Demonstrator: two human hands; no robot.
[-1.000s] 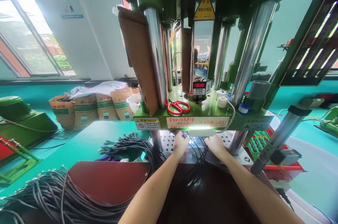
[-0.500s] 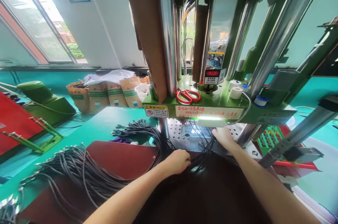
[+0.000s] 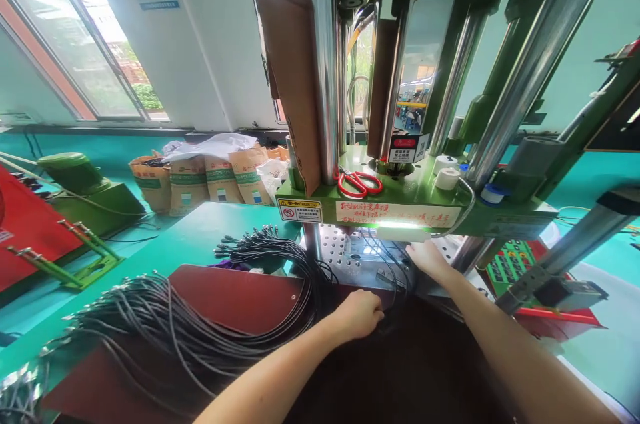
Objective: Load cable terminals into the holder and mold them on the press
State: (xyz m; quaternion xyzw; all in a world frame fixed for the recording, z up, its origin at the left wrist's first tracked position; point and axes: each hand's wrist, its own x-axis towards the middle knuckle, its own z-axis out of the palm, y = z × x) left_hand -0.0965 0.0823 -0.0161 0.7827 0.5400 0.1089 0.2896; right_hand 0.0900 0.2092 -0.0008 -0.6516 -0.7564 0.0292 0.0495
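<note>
My left hand (image 3: 361, 314) is curled on the dark red board (image 3: 235, 297) at the near edge of the press bed, its fingers closed around thin black cables (image 3: 387, 267). These cables run up into the lit mould area (image 3: 370, 247) under the green press platen (image 3: 400, 207). My right hand (image 3: 426, 257) reaches under the platen and rests on the mould; its fingers are hidden. A large bundle of grey-black cables (image 3: 150, 327) lies across the board to the left.
Red scissors (image 3: 357, 183) and white tape rolls (image 3: 445, 174) lie on the platen among chrome columns (image 3: 323, 71). Another black cable bundle (image 3: 260, 244) lies on the green table. Paper sacks (image 3: 200, 181) stand behind. A control panel (image 3: 510, 261) sits at right.
My left hand pulled back from the mould onto the board and closed on the cables, then slid slightly right. My right hand stayed at the mould. The view shifted up and left.
</note>
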